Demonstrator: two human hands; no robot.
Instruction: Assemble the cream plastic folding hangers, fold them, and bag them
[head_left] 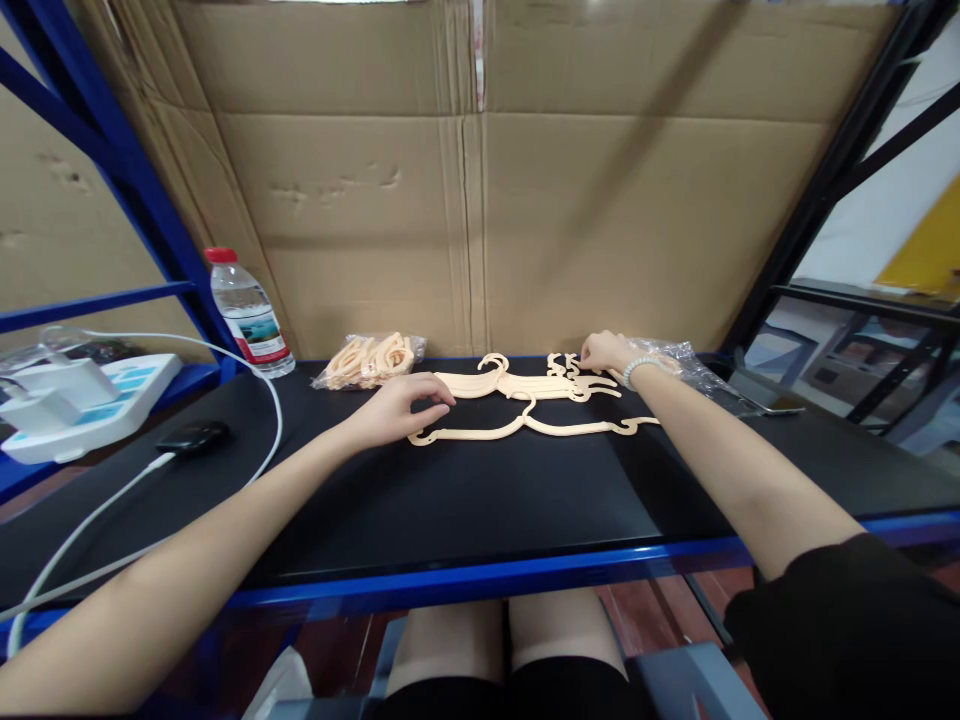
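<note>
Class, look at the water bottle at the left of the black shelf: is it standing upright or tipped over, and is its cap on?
Upright and capped. The water bottle stands on its base with its red cap on top.

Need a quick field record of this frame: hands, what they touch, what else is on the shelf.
surface: black shelf top with blue frame, cardboard behind
left hand: fingertips on the left end of the cream hangers
right hand: at the hangers' right end, beside the clear plastic bag
single hanger: lies flat, nearest the person
bagged hooks: behind left hand
far left: water bottle, power strip, white cable
</note>
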